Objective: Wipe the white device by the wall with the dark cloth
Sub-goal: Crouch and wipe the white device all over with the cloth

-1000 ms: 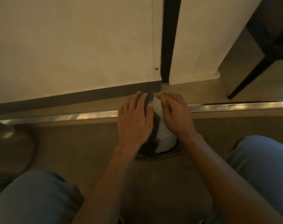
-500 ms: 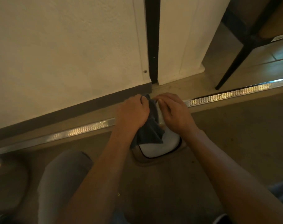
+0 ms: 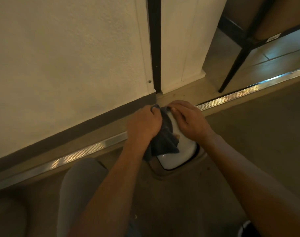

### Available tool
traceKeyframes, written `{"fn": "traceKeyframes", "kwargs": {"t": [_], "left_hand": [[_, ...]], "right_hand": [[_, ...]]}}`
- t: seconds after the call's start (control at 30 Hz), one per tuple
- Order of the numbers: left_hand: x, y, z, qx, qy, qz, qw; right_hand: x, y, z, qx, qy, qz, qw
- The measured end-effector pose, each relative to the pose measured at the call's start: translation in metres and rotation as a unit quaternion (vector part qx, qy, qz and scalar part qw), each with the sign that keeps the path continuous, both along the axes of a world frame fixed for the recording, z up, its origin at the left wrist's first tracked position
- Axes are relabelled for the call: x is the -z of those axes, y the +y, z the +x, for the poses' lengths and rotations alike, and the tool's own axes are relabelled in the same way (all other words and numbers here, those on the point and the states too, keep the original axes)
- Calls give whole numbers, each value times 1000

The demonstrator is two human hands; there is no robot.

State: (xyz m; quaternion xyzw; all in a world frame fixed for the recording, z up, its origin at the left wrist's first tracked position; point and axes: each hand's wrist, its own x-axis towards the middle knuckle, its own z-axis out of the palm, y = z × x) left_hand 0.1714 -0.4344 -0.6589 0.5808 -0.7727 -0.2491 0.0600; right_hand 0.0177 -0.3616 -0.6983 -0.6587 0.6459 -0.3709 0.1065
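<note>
Far side: wall and dark baseboard close behind the white device; little room there.
Left of device: left hand and dark cloth fill the gap.
Right of device: right hand on top; bare floor beyond.
Near side: floor open between the forearms.
Far right: chair leg, well apart.

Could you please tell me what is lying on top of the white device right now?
A dark cloth drapes over the white device, gripped by the left hand; the right hand rests on its right side. The surface beneath them is hidden.
</note>
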Motion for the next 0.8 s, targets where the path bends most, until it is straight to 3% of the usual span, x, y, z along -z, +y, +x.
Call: {"fn": "traceKeyframes", "kwargs": {"t": [0.1,0.23,0.47,0.53,0.7,0.8], "left_hand": [[8,12,8,38,35,-29,998],[26,57,46,95,119,-135,979],[8,7,13,21,55,-20,998],[2,6,7,36,31,-40,998],[18,47,45,64,163,-75,982],[15,36,46,40,150,-45,987]], "right_hand": [[-2,1,1,15,23,10,1000],[-4,2,5,29,9,9,999],[-1,2,1,33,14,-2,999],[-1,1,1,24,5,-12,1000],[-3,4,0,25,-44,-1,999],[-2,5,-1,72,-96,-23,992]]}}
